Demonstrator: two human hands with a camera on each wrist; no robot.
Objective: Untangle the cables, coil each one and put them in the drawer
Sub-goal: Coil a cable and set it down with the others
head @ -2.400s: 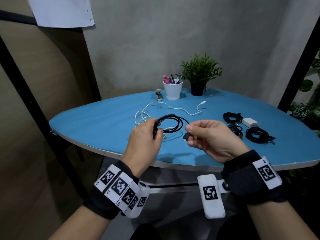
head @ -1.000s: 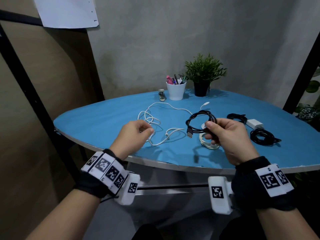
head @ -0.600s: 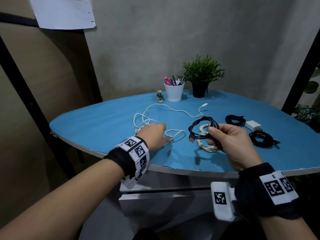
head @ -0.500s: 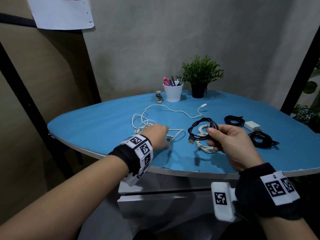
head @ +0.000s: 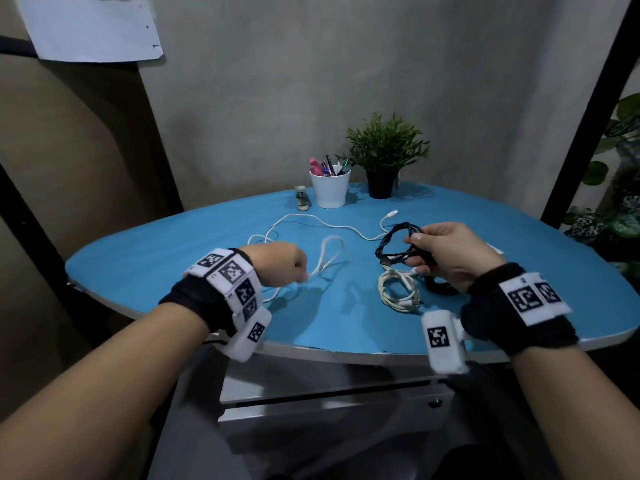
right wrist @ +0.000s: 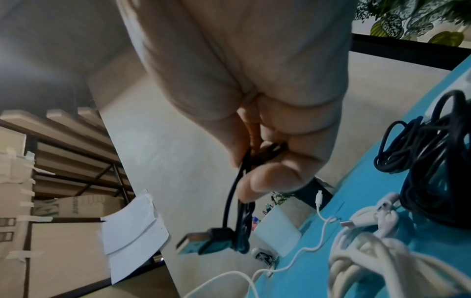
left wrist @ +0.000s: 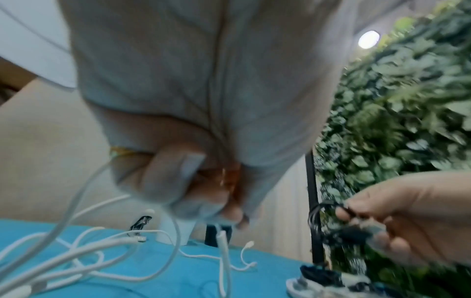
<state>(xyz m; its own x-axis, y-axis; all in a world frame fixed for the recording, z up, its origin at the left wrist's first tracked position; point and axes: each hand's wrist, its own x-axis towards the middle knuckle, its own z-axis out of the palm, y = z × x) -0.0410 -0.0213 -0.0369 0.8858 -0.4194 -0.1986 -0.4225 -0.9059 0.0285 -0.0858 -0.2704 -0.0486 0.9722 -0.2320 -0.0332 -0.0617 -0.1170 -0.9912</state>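
Note:
My right hand (head: pixel 420 252) pinches a coiled black USB cable (head: pixel 398 245) above the blue table (head: pixel 173 244); its plug (right wrist: pixel 201 243) hangs below my fingers (right wrist: pixel 270 181). My left hand (head: pixel 298 268) grips the loose white cable (head: pixel 329 249) and lifts a loop of it off the table. The rest of that white cable (left wrist: pixel 84 256) trails in tangled loops across the table. A coiled white cable (head: pixel 398 292) lies on the table below my right hand. Under the table edge sits a white drawer (head: pixel 332 417).
More black cable coils (right wrist: pixel 438 161) lie on the table at the right, mostly hidden by my right hand in the head view. At the back stand a white pen cup (head: pixel 329 187), a potted plant (head: pixel 384 157) and a small stapler (head: pixel 302 199).
My left hand reached to the white cable, took hold of it and lifted a loop. My right hand kept the black coil and raised it slightly.

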